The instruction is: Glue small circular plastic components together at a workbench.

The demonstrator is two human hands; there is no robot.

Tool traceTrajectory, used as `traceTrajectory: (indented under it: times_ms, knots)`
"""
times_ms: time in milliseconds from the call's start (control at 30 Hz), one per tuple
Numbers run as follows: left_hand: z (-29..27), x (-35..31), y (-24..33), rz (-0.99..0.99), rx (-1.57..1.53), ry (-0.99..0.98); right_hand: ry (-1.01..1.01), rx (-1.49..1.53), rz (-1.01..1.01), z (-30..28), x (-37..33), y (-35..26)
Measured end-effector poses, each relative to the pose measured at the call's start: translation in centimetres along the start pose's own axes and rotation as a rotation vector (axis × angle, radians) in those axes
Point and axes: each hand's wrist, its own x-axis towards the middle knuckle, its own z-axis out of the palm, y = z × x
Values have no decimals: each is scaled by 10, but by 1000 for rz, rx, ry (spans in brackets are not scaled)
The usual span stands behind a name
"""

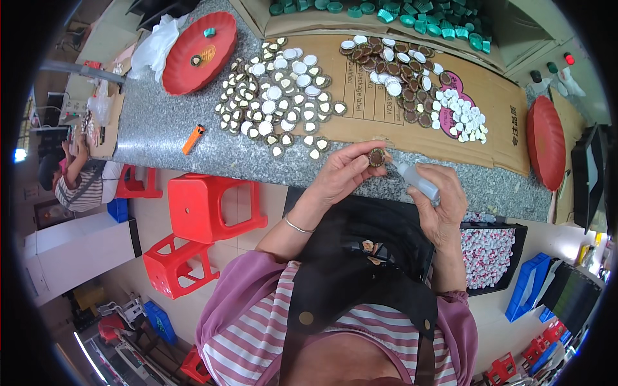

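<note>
Between the thumb and fingers of my left hand (344, 168) is a small round brown disc with a ridged rim (376, 157). My right hand (441, 199) grips a translucent squeeze bottle (420, 181), its narrow tip tilted toward the disc. Whether tip and disc touch, I cannot tell. Both hands are above the front edge of the speckled grey counter (283, 168). Beyond them, many similar discs with pale pieces on them (293, 117) are spread at left. More brown and white discs (389, 61) lie on a cardboard sheet (367, 119), beside a pile of small white pieces (460, 116).
Red scalloped trays stand at the far left (215, 48) and right (547, 145). An orange lighter (193, 139) lies on the counter. A box of green caps (412, 16) is at the back. Red stools (206, 206) stand at left; another person (80, 174) sits farther off.
</note>
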Motion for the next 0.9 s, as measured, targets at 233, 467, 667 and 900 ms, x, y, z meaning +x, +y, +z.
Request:
traceTrajectory:
  times_ms: [233,467,667,900]
  knots:
    - [0,1,-1,5,-9,8,-13,-13,-21,-1,0,-1]
    - [-3,2,-3,45,-18,-10,-35,-21,-26,-2,-1,-2]
    - [-3,2,-2,36,-25,-3,-45,-16,-23,-2,-3,-3]
    - [-3,2,-1,34,-32,-22,-42,-7,-22,-2,-3,-5]
